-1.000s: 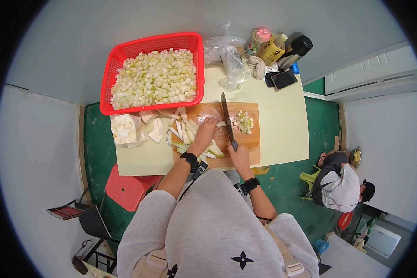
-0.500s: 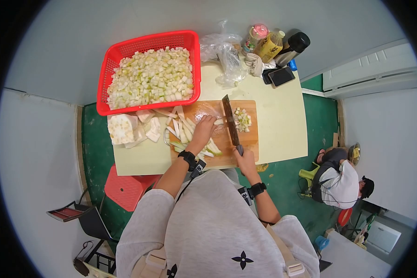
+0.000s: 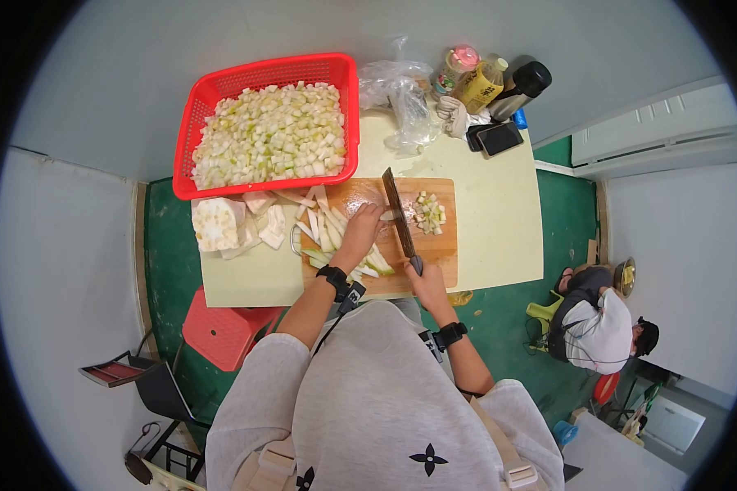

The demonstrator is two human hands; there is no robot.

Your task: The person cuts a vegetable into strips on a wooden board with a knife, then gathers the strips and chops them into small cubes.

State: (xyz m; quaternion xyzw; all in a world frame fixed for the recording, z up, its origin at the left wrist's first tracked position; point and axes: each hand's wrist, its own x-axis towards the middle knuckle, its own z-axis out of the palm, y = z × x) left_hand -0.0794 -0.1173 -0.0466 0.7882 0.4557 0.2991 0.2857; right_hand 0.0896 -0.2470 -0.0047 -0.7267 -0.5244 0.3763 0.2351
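My right hand (image 3: 428,282) grips the handle of a cleaver (image 3: 399,214), its blade upright over the wooden cutting board (image 3: 434,258). My left hand (image 3: 363,229) is closed on a pale vegetable strip (image 3: 389,215), whose end meets the blade; the fingertips are close to the blade's left side. Diced pieces (image 3: 430,213) lie in a small heap right of the cleaver. Several uncut pale green-white strips (image 3: 327,233) are spread left of and under my left hand. Larger peeled chunks (image 3: 219,225) sit at the board's left, on the table.
A red plastic basket (image 3: 352,135) full of diced vegetable stands at the back left. Along the back are plastic bags (image 3: 409,114), a yellow-labelled bottle (image 3: 480,87), a thermos (image 3: 522,90) and a phone (image 3: 499,139). A red stool (image 3: 221,331) is below left; another person (image 3: 594,323) sits at right.
The cleaver and my right hand have shifted slightly left, bringing the blade onto the end of the strip. My left hand stays nearly in place.
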